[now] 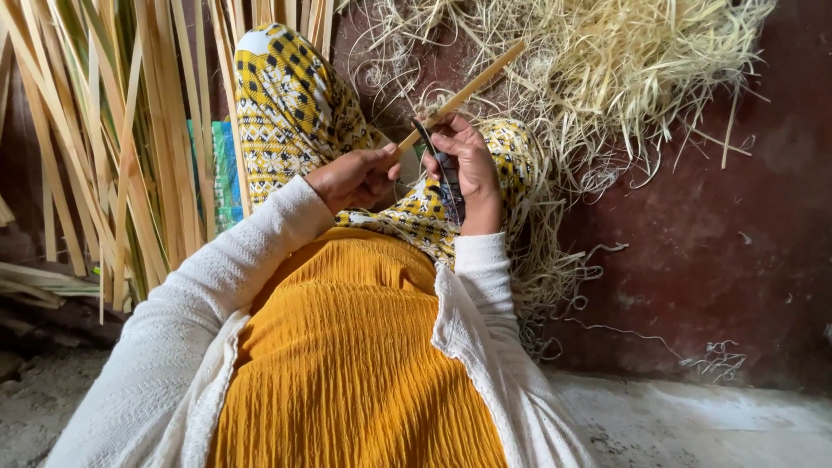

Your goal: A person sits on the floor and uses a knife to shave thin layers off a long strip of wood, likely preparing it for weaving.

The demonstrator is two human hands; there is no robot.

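My left hand [354, 177] grips the near end of a long, thin bamboo strip [468, 90] that slants up to the right. My right hand [468, 165] holds a dark knife [438, 165], its blade set against the strip just beside the left thumb. Both hands rest above my knees, which are covered by a yellow patterned cloth [290, 104]. White knitted sleeves cover both arms, over a mustard ribbed top [347, 347].
A bundle of long flat bamboo strips [113, 147] leans at the left. A heap of pale curled shavings [607, 78] lies on the dark red floor [719, 243] at the upper right. A pale concrete edge [693, 416] runs along the lower right.
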